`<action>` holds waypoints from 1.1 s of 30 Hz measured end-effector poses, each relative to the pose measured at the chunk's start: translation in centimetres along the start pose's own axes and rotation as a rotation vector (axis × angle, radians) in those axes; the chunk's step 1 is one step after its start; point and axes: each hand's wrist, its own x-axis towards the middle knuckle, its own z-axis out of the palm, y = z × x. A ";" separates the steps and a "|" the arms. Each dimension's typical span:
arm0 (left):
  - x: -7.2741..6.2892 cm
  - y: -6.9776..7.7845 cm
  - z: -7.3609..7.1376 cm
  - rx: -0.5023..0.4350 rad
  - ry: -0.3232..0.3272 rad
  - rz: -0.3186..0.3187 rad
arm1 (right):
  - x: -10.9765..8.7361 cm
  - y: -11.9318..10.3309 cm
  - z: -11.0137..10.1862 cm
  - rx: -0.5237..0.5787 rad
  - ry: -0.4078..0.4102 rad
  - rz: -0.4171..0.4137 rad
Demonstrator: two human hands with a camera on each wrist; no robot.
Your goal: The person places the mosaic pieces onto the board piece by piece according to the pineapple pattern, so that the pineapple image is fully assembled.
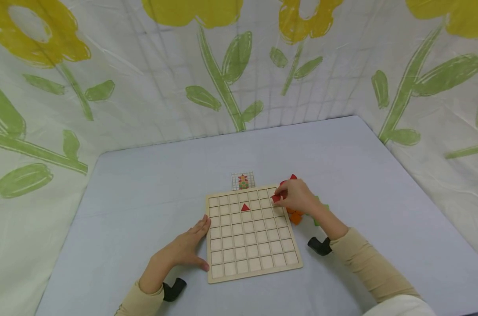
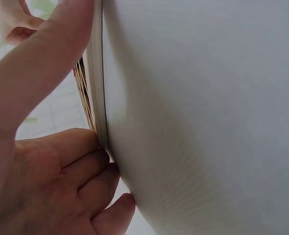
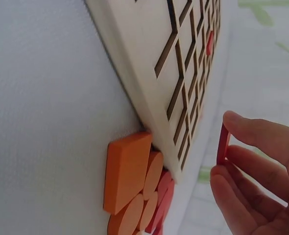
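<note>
A wooden grid board (image 1: 250,239) lies on the table, with one red triangle tile (image 1: 244,207) in a cell of its second row from the far edge. My left hand (image 1: 181,248) rests at the board's left side, its fingertips and thumb touching the edge. Over the board's far right corner, my right hand (image 1: 300,197) pinches a small red tile (image 1: 276,198) between thumb and fingers. The right wrist view shows that red tile (image 3: 223,144) edge-on, held above the surface. Just beyond the board lies a small gridded picture card (image 1: 243,181).
Right of the board sit orange tiles (image 1: 296,218), more red tiles (image 1: 293,177) and green tiles (image 1: 317,222), partly hidden by the right hand. A black wrist fitting (image 1: 319,245) shows beside each wrist. Behind the table (image 1: 156,175) hangs a flower-printed curtain (image 1: 144,87).
</note>
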 end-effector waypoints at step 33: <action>0.1 -0.1 0.1 0.000 0.006 0.009 | 0.8 -2.7 3.5 0.013 -0.165 -0.094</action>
